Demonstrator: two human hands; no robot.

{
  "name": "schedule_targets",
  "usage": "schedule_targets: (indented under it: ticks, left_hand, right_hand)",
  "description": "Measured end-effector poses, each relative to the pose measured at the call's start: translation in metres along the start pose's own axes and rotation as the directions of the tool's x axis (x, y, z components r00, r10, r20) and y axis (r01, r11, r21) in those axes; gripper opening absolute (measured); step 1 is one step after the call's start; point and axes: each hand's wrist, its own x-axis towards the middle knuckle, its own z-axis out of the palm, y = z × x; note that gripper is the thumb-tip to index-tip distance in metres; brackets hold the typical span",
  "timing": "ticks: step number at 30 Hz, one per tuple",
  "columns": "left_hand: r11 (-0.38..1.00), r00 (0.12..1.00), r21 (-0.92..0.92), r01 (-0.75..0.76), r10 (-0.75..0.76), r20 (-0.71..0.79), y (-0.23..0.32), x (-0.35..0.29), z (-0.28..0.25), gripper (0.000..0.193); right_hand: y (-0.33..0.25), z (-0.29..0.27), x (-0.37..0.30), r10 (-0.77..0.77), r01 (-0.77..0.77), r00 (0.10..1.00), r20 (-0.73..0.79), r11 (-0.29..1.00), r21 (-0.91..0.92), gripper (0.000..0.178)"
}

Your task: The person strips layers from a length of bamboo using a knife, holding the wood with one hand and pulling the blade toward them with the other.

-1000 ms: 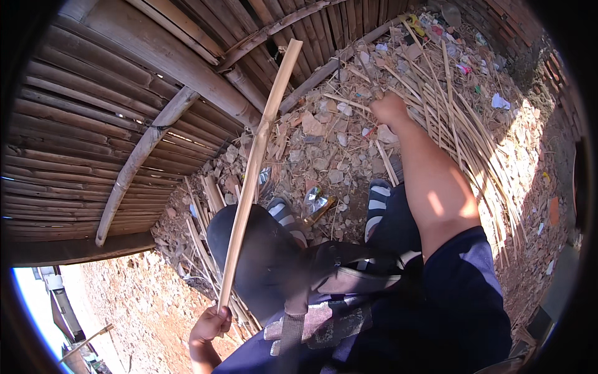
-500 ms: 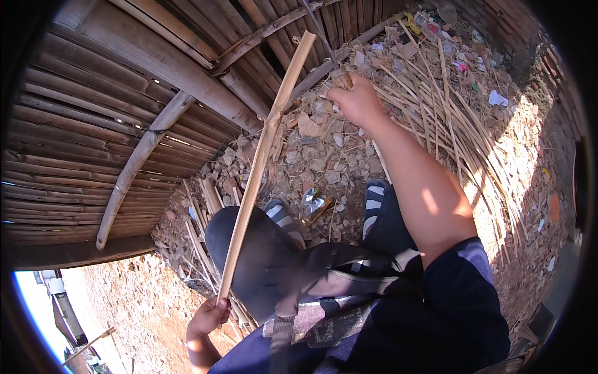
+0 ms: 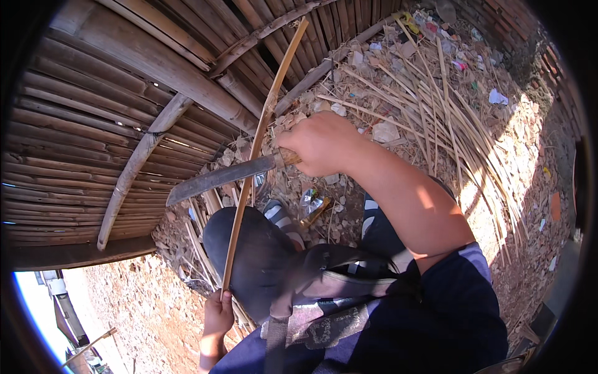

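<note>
My left hand (image 3: 218, 313) is closed round the lower end of a long split bamboo strip (image 3: 235, 240), which slants up and away past my knee toward the slatted wall. In my right hand (image 3: 322, 142) is the wooden handle of a machete (image 3: 218, 179). Its dark, broad blade points left and crosses the strip near its middle, lying over it in the picture. Whether the edge touches the strip, I cannot tell. The strip shows narrow, nearly edge-on.
A bamboo slat wall (image 3: 81, 137) with thick poles rises on the left. Thin bamboo strips (image 3: 430, 106) lie heaped at right, and more split pieces (image 3: 198, 246) lie beside my left knee. A clear plastic wrapper (image 3: 309, 202) rests on rubble between my sandalled feet.
My right hand has come down and toward me, bringing the machete blade across the bamboo strip. My left hand has turned the strip, so its broad face shows less.
</note>
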Motion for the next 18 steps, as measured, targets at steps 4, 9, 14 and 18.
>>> schedule_targets:
  ticks: [4, 9, 14, 18]
  left_hand:
    - [0.991, 0.992, 0.125, -0.038, 0.052, -0.112, 0.007, 0.001, 0.007, 0.036]
    - [0.968, 0.984, 0.249, -0.032, 0.073, -0.160, 0.014, 0.002, 0.006, 0.033]
    - [0.961, 0.981, 0.278, -0.016, 0.069, -0.183, 0.008, 0.002, 0.009, 0.035]
    - [0.966, 0.978, 0.254, -0.055, 0.103, -0.180, 0.007, 0.009, 0.006, 0.037]
  right_hand:
    - [0.017, 0.015, 0.000, 0.009, -0.006, 0.998, -0.061, 0.999, 0.037, 0.032]
    - [0.050, 0.009, 0.000, 0.384, -0.338, 0.914, -0.134, 0.901, 0.272, 0.029]
    - [0.003, 0.002, -0.001, 0.104, -0.104, 0.995, 0.004, 0.995, 0.007, 0.030]
    - [0.061, 0.013, 0.007, 0.386, -0.379, 0.920, 0.069, 0.830, 0.410, 0.036]
